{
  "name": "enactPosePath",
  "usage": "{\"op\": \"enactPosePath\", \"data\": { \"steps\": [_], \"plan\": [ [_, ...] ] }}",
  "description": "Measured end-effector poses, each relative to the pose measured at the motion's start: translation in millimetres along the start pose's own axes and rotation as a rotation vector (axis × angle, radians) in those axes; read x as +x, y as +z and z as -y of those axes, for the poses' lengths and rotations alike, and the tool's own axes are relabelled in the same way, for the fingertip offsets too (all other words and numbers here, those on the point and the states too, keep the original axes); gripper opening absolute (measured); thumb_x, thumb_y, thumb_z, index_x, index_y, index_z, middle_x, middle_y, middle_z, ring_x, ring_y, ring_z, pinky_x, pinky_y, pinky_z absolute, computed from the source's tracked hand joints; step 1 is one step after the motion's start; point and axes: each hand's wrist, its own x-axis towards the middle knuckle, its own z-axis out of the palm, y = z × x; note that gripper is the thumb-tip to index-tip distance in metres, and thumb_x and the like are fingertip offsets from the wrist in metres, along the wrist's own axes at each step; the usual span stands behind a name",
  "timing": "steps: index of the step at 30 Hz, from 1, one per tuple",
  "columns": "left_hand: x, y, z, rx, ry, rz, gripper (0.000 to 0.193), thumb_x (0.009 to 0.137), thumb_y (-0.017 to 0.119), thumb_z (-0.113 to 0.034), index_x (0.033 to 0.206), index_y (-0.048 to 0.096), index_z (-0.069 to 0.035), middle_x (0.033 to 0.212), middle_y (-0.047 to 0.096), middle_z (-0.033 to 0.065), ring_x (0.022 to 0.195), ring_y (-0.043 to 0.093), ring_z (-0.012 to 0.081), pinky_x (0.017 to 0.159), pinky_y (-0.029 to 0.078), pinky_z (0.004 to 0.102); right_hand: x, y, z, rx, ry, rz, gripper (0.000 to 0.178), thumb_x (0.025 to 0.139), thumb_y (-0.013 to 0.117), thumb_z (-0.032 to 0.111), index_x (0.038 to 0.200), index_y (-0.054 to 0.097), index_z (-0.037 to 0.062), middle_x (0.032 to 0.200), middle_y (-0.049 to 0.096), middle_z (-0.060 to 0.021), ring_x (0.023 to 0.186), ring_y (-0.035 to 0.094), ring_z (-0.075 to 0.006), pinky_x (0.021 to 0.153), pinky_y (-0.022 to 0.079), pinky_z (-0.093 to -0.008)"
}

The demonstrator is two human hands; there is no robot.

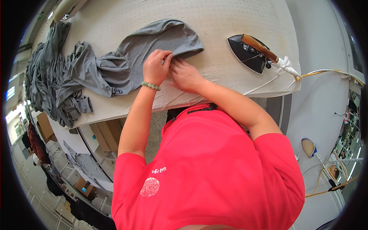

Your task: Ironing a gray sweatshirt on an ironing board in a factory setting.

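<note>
A grey knit garment point(134, 50) lies on the pale padded table, its right part spread fairly flat and its left part bunched in folds. My left hand point(156, 67), with a green bead bracelet point(150, 86) at the wrist, is closed over the garment's near edge, thumb and fingers pinched on the cloth. Just right of it and partly behind it, my right hand point(186, 76) rests flat with fingers stretched out toward the same edge. Its fingertips meet the grey cloth, and some are hidden by the left hand.
An iron point(247, 53) with a wooden handle rests on the table at the right, its wrapped cable point(326, 71) running off rightward. A heap of grey garments point(48, 73) hangs over the left edge. Cardboard boxes point(105, 134) stand below the table.
</note>
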Motion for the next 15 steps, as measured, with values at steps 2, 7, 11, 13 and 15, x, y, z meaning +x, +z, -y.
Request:
{"op": "enactPosePath", "data": {
  "steps": [2, 7, 11, 13, 15],
  "plan": [
    [-17, -6, 10, 0.049, 0.002, -0.064, 0.018, 0.096, 0.070, -0.013, 0.112, 0.075, -0.008, 0.107, 0.073, 0.0104, 0.098, 0.070, 0.0290, 0.085, 0.055, 0.0380, -11, -7, -15, -0.056, 0.118, 0.047, 0.061, 0.089, 0.072, 0.040, 0.134, 0.062, 0.0004, 0.136, 0.062, -0.0202, 0.128, 0.059, -0.0377, 0.116, 0.041, -0.0525],
    [-74, -5, 34, 0.254, 0.075, -0.187, 0.037, 0.098, 0.068, -0.020, 0.133, 0.067, -0.008, 0.137, 0.064, 0.0149, 0.128, 0.059, 0.0347, 0.107, 0.047, 0.0448, -29, -4, -13, -0.121, 0.250, 0.135, 0.070, 0.093, 0.067, 0.051, 0.141, 0.059, 0.0017, 0.143, 0.060, -0.0205, 0.136, 0.054, -0.0376, 0.120, 0.036, -0.0523],
    [-99, -3, 32, 0.411, 0.096, -0.041, 0.055, 0.099, 0.065, -0.028, 0.149, 0.054, -0.007, 0.158, 0.048, 0.0156, 0.148, 0.042, 0.0352, 0.122, 0.031, 0.0500, -34, 7, -11, -0.090, 0.176, 0.081, 0.070, 0.094, 0.067, 0.052, 0.142, 0.058, 0.0024, 0.144, 0.059, -0.0205, 0.138, 0.053, -0.0375, 0.120, 0.035, -0.0529],
    [-112, -3, 34, 0.456, 0.077, 0.026, 0.061, 0.100, 0.064, -0.031, 0.153, 0.049, -0.006, 0.164, 0.042, 0.0152, 0.153, 0.036, 0.0345, 0.126, 0.026, 0.0511, -41, -1, -18, -0.086, 0.154, 0.066, 0.070, 0.093, 0.067, 0.051, 0.142, 0.058, 0.0026, 0.144, 0.060, -0.0205, 0.138, 0.053, -0.0376, 0.120, 0.035, -0.0533],
    [-121, -7, 38, 0.465, 0.044, 0.027, 0.064, 0.100, 0.063, -0.035, 0.154, 0.047, -0.005, 0.165, 0.040, 0.0149, 0.155, 0.034, 0.0329, 0.127, 0.023, 0.0512, -50, -39, -34, -0.266, 0.231, -0.001, 0.056, 0.093, 0.071, 0.042, 0.131, 0.065, 0.0017, 0.135, 0.067, -0.0181, 0.128, 0.061, -0.0365, 0.112, 0.045, -0.0524]
  ]
}}
